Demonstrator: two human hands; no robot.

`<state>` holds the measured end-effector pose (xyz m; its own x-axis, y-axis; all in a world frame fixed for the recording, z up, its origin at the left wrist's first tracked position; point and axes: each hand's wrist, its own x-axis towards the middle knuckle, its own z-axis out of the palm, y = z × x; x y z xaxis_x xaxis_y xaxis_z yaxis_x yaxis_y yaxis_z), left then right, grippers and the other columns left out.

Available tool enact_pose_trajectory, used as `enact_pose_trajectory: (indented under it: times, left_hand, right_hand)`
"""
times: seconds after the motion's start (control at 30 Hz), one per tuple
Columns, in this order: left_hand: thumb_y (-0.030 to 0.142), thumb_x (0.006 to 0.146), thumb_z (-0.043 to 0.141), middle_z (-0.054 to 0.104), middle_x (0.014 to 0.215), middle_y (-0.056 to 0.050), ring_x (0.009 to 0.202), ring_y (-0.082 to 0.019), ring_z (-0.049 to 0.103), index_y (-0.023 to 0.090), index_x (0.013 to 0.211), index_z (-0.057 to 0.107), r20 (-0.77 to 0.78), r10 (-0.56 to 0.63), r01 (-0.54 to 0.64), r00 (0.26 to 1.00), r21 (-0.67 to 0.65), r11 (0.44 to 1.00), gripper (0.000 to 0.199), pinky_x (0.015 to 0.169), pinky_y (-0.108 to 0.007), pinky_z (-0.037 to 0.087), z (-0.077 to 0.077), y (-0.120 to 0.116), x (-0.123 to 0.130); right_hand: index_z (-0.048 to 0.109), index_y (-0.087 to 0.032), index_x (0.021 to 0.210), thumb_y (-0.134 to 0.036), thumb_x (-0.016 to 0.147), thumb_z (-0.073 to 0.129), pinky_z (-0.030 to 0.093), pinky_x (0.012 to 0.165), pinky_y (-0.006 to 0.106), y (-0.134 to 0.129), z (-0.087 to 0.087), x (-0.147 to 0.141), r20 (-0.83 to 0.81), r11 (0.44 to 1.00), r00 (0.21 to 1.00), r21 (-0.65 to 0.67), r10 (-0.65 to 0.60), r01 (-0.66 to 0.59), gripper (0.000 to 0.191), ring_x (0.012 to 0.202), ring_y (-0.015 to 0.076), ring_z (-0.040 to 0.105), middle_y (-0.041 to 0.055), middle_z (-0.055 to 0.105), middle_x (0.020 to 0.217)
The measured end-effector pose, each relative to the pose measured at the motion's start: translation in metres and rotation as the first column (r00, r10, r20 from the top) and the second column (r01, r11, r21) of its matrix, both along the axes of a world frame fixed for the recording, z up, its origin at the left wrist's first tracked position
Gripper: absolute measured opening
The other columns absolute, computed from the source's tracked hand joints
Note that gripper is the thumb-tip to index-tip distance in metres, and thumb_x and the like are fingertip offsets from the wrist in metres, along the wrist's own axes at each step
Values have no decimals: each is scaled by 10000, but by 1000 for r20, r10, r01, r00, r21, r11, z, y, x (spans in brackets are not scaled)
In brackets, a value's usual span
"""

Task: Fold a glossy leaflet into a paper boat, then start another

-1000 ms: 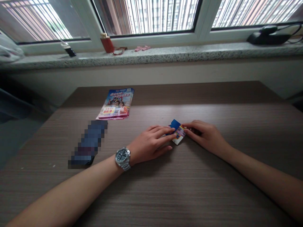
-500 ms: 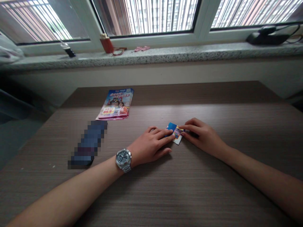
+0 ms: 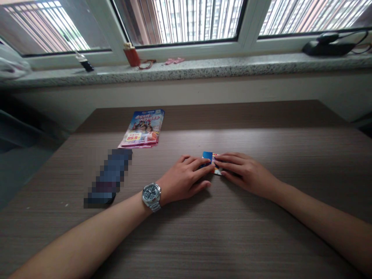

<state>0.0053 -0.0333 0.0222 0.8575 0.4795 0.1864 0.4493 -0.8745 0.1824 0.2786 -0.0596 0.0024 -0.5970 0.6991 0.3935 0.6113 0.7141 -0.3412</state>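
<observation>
A small folded piece of printed paper (image 3: 207, 155), blue on its left part and multicoloured on its right, lies on the table between my hands. The fingertips of my left hand (image 3: 186, 176) rest on its left and lower side, with the fingers stretched out and the thumb apart. A metal watch (image 3: 151, 192) is on the left wrist. From the right, my right hand (image 3: 247, 172) lies low with its fingers extended over the paper's right side. Fingers from both hands cover much of the paper, so its full outline is hidden.
A stack of colourful flyers (image 3: 145, 126) lies at the table's back left, with a pixelated dark object (image 3: 109, 178) in front of it. On the stone windowsill (image 3: 221, 69) stand a red bottle-like item (image 3: 132, 56), small pink items (image 3: 174, 61) and a black device with a cable (image 3: 328, 45).
The paper has turned so that its edges sit straighter. My right fingers have moved slightly left and flattened over its right side. My left hand has hardly moved.
</observation>
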Motion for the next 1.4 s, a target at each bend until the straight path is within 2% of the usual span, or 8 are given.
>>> enact_pose_trajectory:
  times: [0.13, 0.27, 0.4, 0.57, 0.77, 1.0, 1.17, 1.4]
  left_hand:
    - [441, 1049, 478, 544, 1500, -119, 1348, -283, 535, 220, 1474, 509, 30, -1, 1, 1000, 5, 1000, 480, 1136, -486, 396, -2, 3, -2]
    - [419, 1053, 481, 493, 1558, -88, 1413, -259, 490, 254, 1517, 455, 43, -23, 23, 999, -16, 1000, 493, 1187, -477, 361, -3, 5, -3]
    - [431, 1058, 467, 486, 1566, -94, 1417, -257, 493, 251, 1516, 461, 17, -36, 37, 999, -42, 998, 493, 1204, -486, 343, -3, 4, -3]
    - [454, 1061, 450, 501, 1554, -88, 1374, -271, 525, 253, 1505, 474, -8, -22, 22, 1000, -28, 999, 488, 1171, -491, 349, -2, 2, -2]
    - [489, 1055, 445, 544, 1496, -108, 1268, -293, 569, 265, 1517, 459, -47, 36, -35, 998, 23, 999, 514, 1094, -513, 374, -1, -2, 0]
    - [502, 1037, 466, 558, 1430, -139, 1167, -308, 555, 218, 1498, 492, -52, 100, -97, 994, 56, 994, 542, 1020, -488, 428, -1, -7, 3]
    - [491, 1031, 481, 562, 1400, -148, 1132, -312, 540, 199, 1479, 513, -30, 121, -120, 992, 45, 992, 536, 1005, -501, 456, -2, -8, 5]
    - [432, 1030, 510, 581, 1399, -150, 1201, -302, 566, 197, 1460, 524, 48, 70, -72, 996, 42, 997, 490, 1030, -493, 477, -1, -2, 3]
  right_hand:
    - [653, -284, 1343, -218, 984, 601, 532, 1076, 501, 1, 0, 1, -30, 999, 999, -36, 16, -17, 369, 1275, 274, 638, 95, 694, 1354]
    - [645, -271, 1334, -185, 979, 595, 504, 1108, 503, 2, -2, 2, -55, 997, 998, -54, 43, -46, 369, 1298, 266, 623, 97, 672, 1390]
    - [619, -270, 1361, -158, 969, 575, 479, 1128, 516, 4, -4, 5, -60, 994, 995, -71, 75, -79, 410, 1322, 261, 604, 100, 655, 1413]
    - [605, -281, 1380, -146, 965, 568, 477, 1129, 523, 3, -5, 6, -61, 994, 996, -79, 66, -71, 437, 1345, 265, 584, 92, 644, 1427]
    - [629, -271, 1352, -160, 986, 561, 522, 1086, 487, 1, -1, 3, -68, 998, 996, -7, 58, -59, 388, 1334, 263, 587, 109, 644, 1417]
    - [584, -284, 1434, -231, 990, 586, 527, 1071, 503, -4, 3, -2, 23, 999, 1000, 26, 19, -19, 447, 1296, 285, 610, 111, 657, 1401]
    - [636, -236, 1372, -265, 995, 588, 538, 1042, 512, -6, 5, -3, 100, 996, 995, 88, -15, 6, 382, 1253, 310, 631, 126, 662, 1392]
    - [603, -268, 1395, -247, 995, 582, 489, 1123, 521, -4, 3, -3, 63, 999, 998, 17, 26, -27, 401, 1288, 283, 627, 106, 647, 1420]
